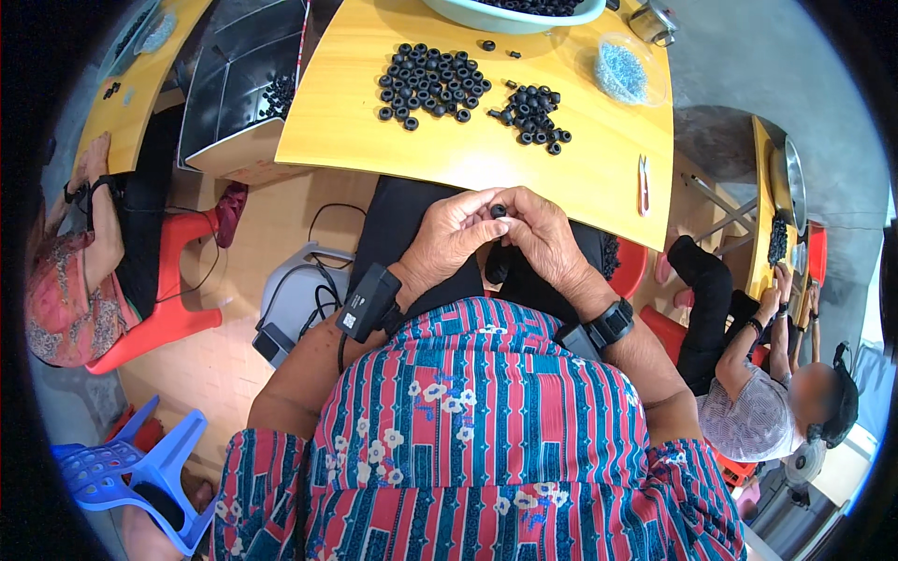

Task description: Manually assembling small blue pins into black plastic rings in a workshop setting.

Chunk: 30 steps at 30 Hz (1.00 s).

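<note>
Just off the table's near edge, my two hands meet in front of my body. A small black ring-shaped part (498,212) is pinched between the fingertips of my left hand (451,234) and my right hand (543,236). Its far side is hidden by the fingers. On the yellow table (346,140) lies a spread of several like black rings (430,82), with a smaller heap of black parts (533,114) to its right. Small snips with a reddish handle (644,187) rest near the right edge.
A pale green basin (524,19) of black parts stands at the far edge. Beside it are a clear tub (621,75) of small clear pieces and a metal mug (655,22). A box (238,150) stands left. Other people sit at tables on both sides.
</note>
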Motion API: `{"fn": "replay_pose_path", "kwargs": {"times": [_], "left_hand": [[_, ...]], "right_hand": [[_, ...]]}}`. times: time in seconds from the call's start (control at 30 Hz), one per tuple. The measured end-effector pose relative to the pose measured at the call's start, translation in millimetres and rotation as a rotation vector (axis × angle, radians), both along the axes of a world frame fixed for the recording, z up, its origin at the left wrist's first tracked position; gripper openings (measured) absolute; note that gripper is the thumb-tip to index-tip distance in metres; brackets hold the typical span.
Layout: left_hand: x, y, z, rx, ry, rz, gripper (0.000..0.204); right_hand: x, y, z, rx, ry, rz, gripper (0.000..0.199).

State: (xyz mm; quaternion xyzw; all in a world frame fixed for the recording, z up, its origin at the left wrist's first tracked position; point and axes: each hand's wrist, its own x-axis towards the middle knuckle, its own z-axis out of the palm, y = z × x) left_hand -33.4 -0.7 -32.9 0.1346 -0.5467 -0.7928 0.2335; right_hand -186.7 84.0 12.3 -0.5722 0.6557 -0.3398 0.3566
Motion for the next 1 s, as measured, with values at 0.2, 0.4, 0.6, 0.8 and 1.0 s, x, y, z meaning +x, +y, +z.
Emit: {"fn": "replay_pose_path", "kwargs": {"times": [0.2, 0.4, 0.6, 0.8, 1.0], "left_hand": [[-6.9, 3.9, -8.8, -0.070, 0.085, 0.082, 0.042], [-2.6, 1.8, 0.2, 0.014, 0.025, 0.009, 0.040], [-1.9, 2.4, -4.4, -0.017, 0.018, 0.032, 0.039], [-10.3, 7.5, -8.8, 0.136, 0.074, 0.018, 0.044], [-6.8, -4.1, -10.1, 0.089, -0.034, 0.066, 0.041]], "right_hand": [[2.0, -0.3, -0.2, -0.011, -0.097, -0.047, 0.019], [2.4, -3.7, -6.9, -0.006, -0.082, -0.049, 0.017], [2.1, -3.8, -15.5, -0.015, -0.091, -0.048, 0.016], [-9.8, 2.0, 10.0, 0.143, -0.267, -0.052, 0.014], [-74.9, 52.2, 47.1, -0.332, -0.241, -0.605, 0.017]]}}
